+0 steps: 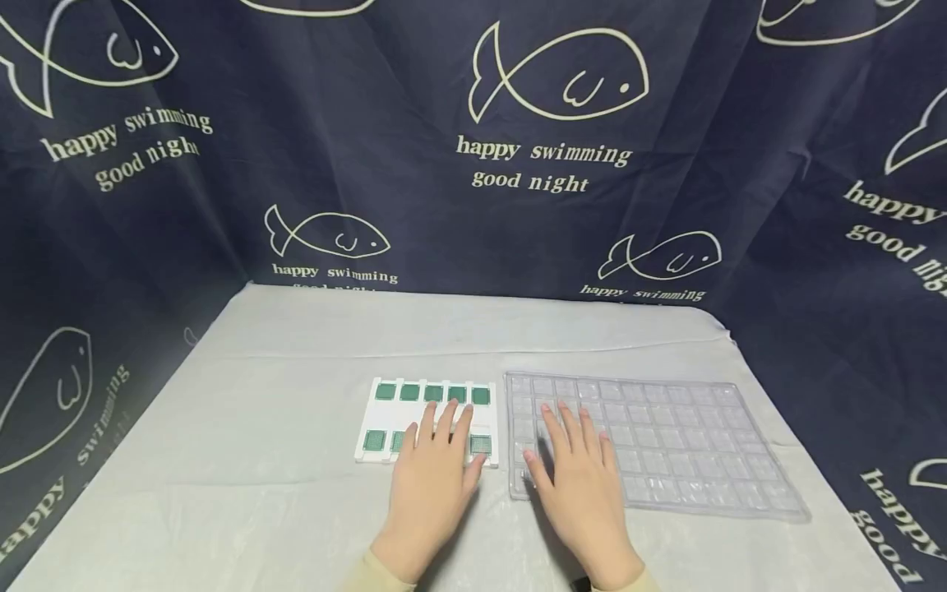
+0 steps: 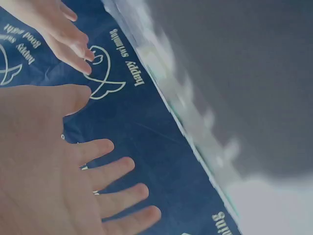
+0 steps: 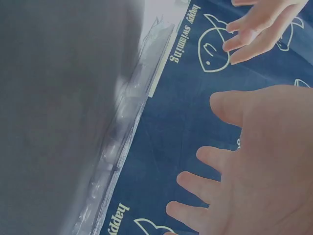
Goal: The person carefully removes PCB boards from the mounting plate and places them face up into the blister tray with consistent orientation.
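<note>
A white flat holder (image 1: 425,418) lies on the table with two rows of small green square chips (image 1: 481,396), which look like circuit pieces. Over its front row is my left hand (image 1: 431,485), fingers spread and straight, hiding some of the chips. To the right lies a clear plastic tray (image 1: 695,444) divided into many small compartments. My right hand (image 1: 584,493) hovers above its left part, fingers extended and parted. Both palms show bare in the wrist views, the left palm (image 2: 39,161) and the right palm (image 3: 269,166) holding nothing.
A pale cloth (image 1: 244,444) with slight creases covers the table. Dark blue curtains (image 1: 429,205) printed with fish outlines and lettering enclose the back and both sides. The holder and the tray lie side by side with a narrow gap between them.
</note>
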Demonstrator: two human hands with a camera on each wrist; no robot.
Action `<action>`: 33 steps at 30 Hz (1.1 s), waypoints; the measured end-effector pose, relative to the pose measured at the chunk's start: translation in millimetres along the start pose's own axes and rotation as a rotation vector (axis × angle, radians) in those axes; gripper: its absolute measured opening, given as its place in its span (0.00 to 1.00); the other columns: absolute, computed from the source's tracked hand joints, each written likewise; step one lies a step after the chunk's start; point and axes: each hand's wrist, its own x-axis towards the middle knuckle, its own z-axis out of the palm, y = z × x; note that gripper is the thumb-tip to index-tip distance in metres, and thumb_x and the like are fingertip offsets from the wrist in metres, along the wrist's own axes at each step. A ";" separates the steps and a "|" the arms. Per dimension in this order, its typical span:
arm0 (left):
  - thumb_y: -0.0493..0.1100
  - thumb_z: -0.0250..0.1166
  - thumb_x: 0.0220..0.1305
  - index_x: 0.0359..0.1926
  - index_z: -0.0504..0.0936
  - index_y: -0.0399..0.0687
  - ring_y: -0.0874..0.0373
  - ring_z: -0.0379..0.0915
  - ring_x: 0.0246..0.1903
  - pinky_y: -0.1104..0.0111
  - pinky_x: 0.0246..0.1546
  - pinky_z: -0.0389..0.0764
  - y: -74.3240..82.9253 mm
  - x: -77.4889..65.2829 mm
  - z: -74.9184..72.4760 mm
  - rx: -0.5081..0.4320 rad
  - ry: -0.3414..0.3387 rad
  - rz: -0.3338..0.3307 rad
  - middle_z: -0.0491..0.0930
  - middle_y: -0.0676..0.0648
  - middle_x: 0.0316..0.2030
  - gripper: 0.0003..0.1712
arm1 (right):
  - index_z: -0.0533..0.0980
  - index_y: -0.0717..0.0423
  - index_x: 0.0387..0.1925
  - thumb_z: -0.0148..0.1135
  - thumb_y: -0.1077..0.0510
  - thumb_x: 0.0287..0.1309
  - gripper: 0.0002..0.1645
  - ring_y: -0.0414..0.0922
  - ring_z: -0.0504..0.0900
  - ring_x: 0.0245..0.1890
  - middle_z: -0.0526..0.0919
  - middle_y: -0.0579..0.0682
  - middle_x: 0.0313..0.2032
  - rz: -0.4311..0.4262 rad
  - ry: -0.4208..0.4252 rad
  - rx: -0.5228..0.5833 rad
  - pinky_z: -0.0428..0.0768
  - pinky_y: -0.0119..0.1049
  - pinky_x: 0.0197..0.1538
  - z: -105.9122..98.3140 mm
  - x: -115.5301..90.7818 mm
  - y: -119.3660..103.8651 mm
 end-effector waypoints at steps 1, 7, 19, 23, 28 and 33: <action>0.62 0.58 0.72 0.71 0.71 0.50 0.44 0.68 0.71 0.50 0.70 0.73 -4.3 0.8 -1.7 -0.005 0.007 0.011 0.75 0.46 0.68 0.34 | 0.59 0.53 0.77 0.56 0.41 0.72 0.41 0.66 0.57 0.78 0.61 0.61 0.77 -0.003 -0.001 0.000 0.56 0.71 0.74 0.3 -0.3 0.6; 0.50 0.60 0.72 0.66 0.74 0.41 0.42 0.73 0.66 0.48 0.71 0.71 -44.5 17.4 -9.5 -0.134 0.032 0.005 0.80 0.42 0.62 0.28 | 0.60 0.52 0.77 0.59 0.42 0.70 0.41 0.66 0.58 0.77 0.62 0.60 0.76 0.010 0.007 -0.015 0.57 0.70 0.75 0.9 1.5 5.7; 0.58 0.62 0.71 0.68 0.71 0.39 0.39 0.70 0.67 0.41 0.64 0.73 -153.5 54.3 14.5 -0.189 -0.157 0.014 0.77 0.37 0.64 0.35 | 0.60 0.52 0.77 0.61 0.44 0.68 0.42 0.66 0.57 0.77 0.62 0.60 0.77 0.041 -0.023 -0.038 0.55 0.69 0.76 2.0 1.6 3.1; 0.62 0.63 0.70 0.69 0.71 0.40 0.38 0.68 0.68 0.38 0.66 0.69 -168.5 56.1 25.1 -0.240 -0.215 0.011 0.76 0.38 0.66 0.38 | 0.60 0.51 0.77 0.62 0.44 0.68 0.42 0.65 0.57 0.78 0.61 0.59 0.77 0.044 -0.036 -0.035 0.55 0.69 0.76 2.5 -0.1 3.0; 0.64 0.63 0.69 0.72 0.68 0.40 0.35 0.67 0.69 0.37 0.67 0.67 -177.3 58.3 30.6 -0.252 -0.277 0.021 0.74 0.36 0.67 0.43 | 0.62 0.52 0.76 0.63 0.45 0.67 0.41 0.65 0.58 0.77 0.63 0.59 0.76 0.039 -0.026 -0.039 0.56 0.69 0.76 2.0 -1.0 4.1; 0.63 0.65 0.66 0.69 0.70 0.37 0.33 0.68 0.68 0.37 0.66 0.69 -178.4 60.2 28.9 -0.281 -0.315 0.025 0.74 0.34 0.66 0.43 | 0.63 0.51 0.75 0.63 0.44 0.67 0.41 0.64 0.59 0.77 0.64 0.59 0.76 0.030 -0.018 -0.054 0.56 0.68 0.76 3.3 0.7 5.9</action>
